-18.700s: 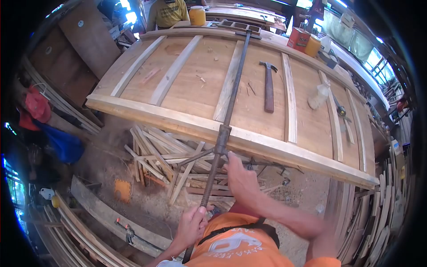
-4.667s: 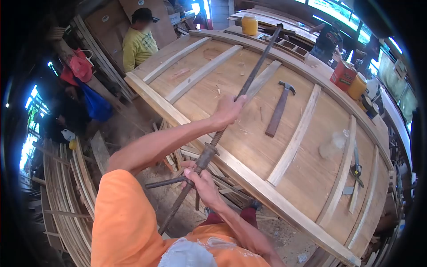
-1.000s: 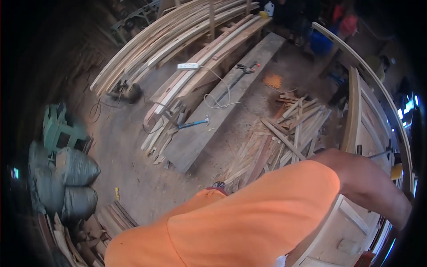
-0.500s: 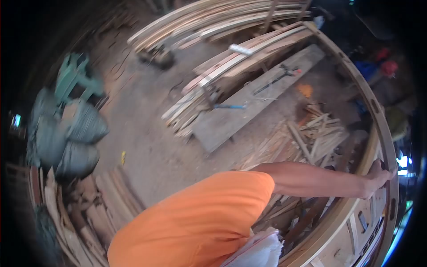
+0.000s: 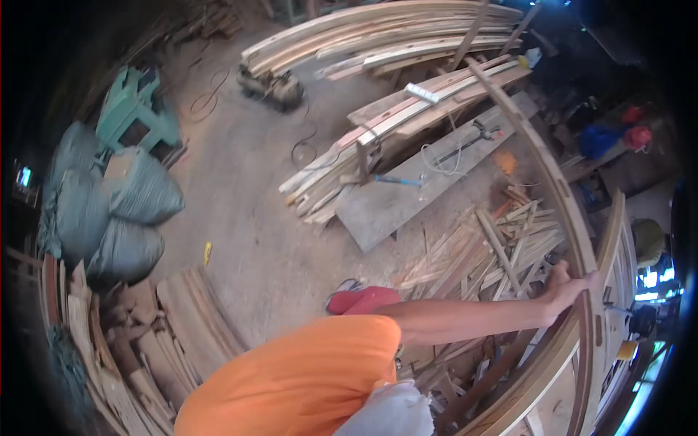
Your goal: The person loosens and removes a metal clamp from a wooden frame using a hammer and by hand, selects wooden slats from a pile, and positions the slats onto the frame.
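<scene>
My left hand (image 5: 566, 292), at the end of a bare forearm from an orange sleeve (image 5: 298, 370), is closed around a long wooden rail (image 5: 547, 163) with slots cut along it. The rail runs from beside the stacked boards down past my hand to the lower right. Under and beside it stands a wooden frame (image 5: 534, 389) with a curved-looking edge and several slats. My right hand does not show. A crumpled whitish cloth (image 5: 389, 413) lies against the sleeve at the bottom. Below my forearm is a red thing (image 5: 367, 299), its kind unclear.
Offcuts (image 5: 502, 243) lie heaped near my arm. A wide plank (image 5: 400, 207) bears a blue-handled tool (image 5: 396, 180) and a clamp-like bar (image 5: 465, 145). Stacked boards (image 5: 378, 36) lie behind. Stuffed sacks (image 5: 142, 185), a green stool (image 5: 138, 109) and scrap wood (image 5: 138, 327) are at left.
The rail and my left hand have shifted left in the view, the hand still on the rail. The camera view has moved too, and the red thing has appeared below my forearm.
</scene>
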A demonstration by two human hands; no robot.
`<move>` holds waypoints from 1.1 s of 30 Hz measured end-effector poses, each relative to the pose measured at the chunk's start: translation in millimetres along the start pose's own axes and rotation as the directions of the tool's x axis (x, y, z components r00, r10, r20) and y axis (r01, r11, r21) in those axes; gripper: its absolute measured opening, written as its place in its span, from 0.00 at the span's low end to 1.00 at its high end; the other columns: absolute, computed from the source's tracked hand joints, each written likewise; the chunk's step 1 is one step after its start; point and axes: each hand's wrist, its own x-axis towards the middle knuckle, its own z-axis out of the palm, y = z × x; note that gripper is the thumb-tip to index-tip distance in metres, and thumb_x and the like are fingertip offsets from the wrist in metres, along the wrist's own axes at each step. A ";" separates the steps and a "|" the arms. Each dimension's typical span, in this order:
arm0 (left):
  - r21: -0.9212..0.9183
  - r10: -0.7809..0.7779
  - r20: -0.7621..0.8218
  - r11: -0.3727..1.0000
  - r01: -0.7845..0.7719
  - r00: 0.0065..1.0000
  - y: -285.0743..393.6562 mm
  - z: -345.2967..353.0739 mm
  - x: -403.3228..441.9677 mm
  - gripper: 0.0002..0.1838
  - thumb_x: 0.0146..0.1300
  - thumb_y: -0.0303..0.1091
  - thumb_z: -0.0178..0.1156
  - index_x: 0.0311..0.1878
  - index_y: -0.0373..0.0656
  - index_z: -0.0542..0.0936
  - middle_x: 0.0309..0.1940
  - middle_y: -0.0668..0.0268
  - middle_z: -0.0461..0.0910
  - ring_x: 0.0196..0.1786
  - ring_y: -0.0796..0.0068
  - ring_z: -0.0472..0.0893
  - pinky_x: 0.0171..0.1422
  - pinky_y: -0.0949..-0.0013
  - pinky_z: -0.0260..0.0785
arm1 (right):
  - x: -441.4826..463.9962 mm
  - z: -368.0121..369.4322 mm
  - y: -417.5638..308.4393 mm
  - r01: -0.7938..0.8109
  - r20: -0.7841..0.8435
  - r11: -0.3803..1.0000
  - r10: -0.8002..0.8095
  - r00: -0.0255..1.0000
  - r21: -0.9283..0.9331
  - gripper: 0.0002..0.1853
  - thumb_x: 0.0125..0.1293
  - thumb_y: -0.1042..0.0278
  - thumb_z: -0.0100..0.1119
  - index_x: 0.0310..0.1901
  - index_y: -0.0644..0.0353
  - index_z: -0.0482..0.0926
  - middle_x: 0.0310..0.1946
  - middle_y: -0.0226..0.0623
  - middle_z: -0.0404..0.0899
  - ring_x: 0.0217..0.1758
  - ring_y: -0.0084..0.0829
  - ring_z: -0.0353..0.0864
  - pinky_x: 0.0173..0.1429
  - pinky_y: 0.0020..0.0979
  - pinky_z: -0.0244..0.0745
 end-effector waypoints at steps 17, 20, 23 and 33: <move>0.182 0.025 0.023 0.983 -0.028 0.999 198.8 -212.5 -38.5 0.31 0.67 0.53 0.75 0.53 0.33 0.76 0.38 0.62 0.85 0.38 0.77 0.84 0.40 0.70 0.77 | -87.2 37.6 -260.2 -0.048 0.105 0.968 0.022 0.994 0.248 0.33 0.64 0.54 0.77 0.62 0.71 0.81 0.52 0.60 0.85 0.53 0.49 0.85 0.61 0.44 0.77; 0.236 0.042 0.004 0.971 -0.042 0.999 257.5 -301.0 -21.0 0.29 0.68 0.51 0.75 0.51 0.33 0.77 0.38 0.63 0.85 0.36 0.79 0.83 0.38 0.71 0.76 | -111.8 60.2 -369.8 -0.134 0.167 0.803 0.043 0.985 0.581 0.30 0.65 0.55 0.77 0.61 0.71 0.82 0.47 0.50 0.88 0.47 0.43 0.86 0.55 0.41 0.80; 0.215 0.020 0.036 0.976 -0.027 0.999 321.5 -373.6 -13.8 0.24 0.67 0.43 0.76 0.48 0.33 0.77 0.34 0.64 0.84 0.33 0.78 0.82 0.36 0.71 0.75 | -119.5 98.3 -434.5 -0.182 0.256 0.771 0.026 0.966 0.611 0.26 0.68 0.58 0.76 0.59 0.69 0.83 0.43 0.39 0.89 0.44 0.34 0.86 0.50 0.35 0.80; 0.643 -0.014 -0.141 0.759 0.102 0.990 427.9 -509.4 16.6 0.31 0.66 0.51 0.76 0.53 0.30 0.76 0.38 0.60 0.84 0.38 0.75 0.83 0.39 0.71 0.77 | -144.1 173.3 -599.4 -0.169 0.301 0.712 -0.062 0.952 0.682 0.23 0.69 0.56 0.73 0.54 0.70 0.87 0.37 0.42 0.90 0.38 0.31 0.85 0.45 0.38 0.80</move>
